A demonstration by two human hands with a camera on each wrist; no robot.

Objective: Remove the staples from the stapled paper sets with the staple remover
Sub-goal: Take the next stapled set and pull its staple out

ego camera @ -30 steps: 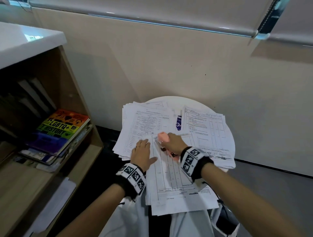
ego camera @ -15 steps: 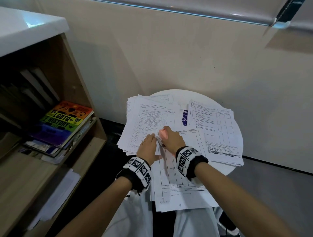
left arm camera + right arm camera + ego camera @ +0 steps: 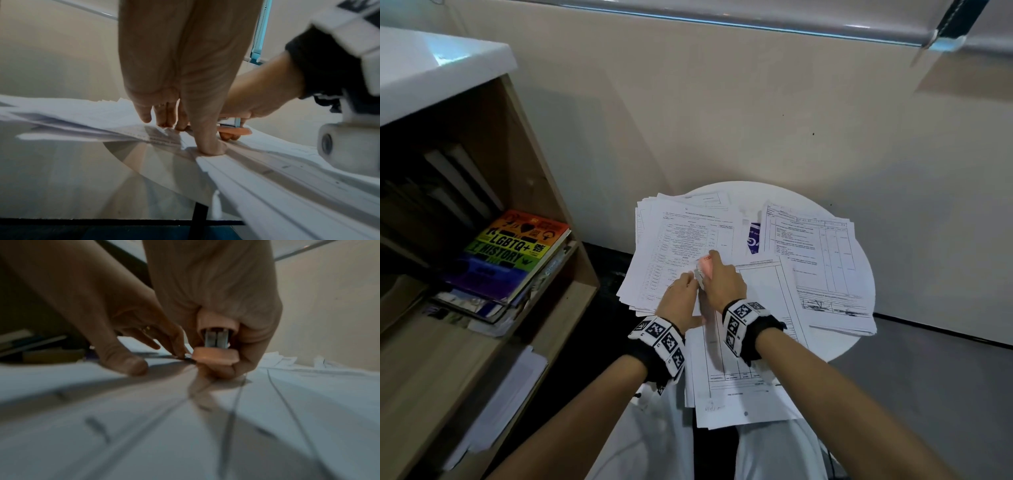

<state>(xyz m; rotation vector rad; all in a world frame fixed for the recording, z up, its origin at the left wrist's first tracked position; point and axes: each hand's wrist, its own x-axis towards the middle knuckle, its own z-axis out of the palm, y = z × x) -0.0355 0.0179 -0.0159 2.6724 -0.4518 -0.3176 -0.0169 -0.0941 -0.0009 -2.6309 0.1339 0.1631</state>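
Note:
A stapled paper set [image 3: 756,329] with printed table lines lies on the round white table [image 3: 835,346], its near end hanging over the edge. My right hand [image 3: 722,284] grips a pink staple remover [image 3: 705,265] with metal jaws [image 3: 217,339] at the set's top left corner. The remover [image 3: 234,130] sits low on the sheet. My left hand [image 3: 679,301] lies beside it, fingers straight, pressing the paper [image 3: 207,146] down by the corner. The staple itself is hidden by the fingers.
A thick pile of sheets [image 3: 681,246] lies at the table's left, another pile [image 3: 822,260] at its right. A wooden shelf [image 3: 493,308] with a rainbow-covered book [image 3: 513,253] stands to the left. A beige wall [image 3: 722,120] runs behind the table.
Both hands have closed in on the set's top left corner. The left hand slid right to meet the right hand, and the remover now sits at the corner.

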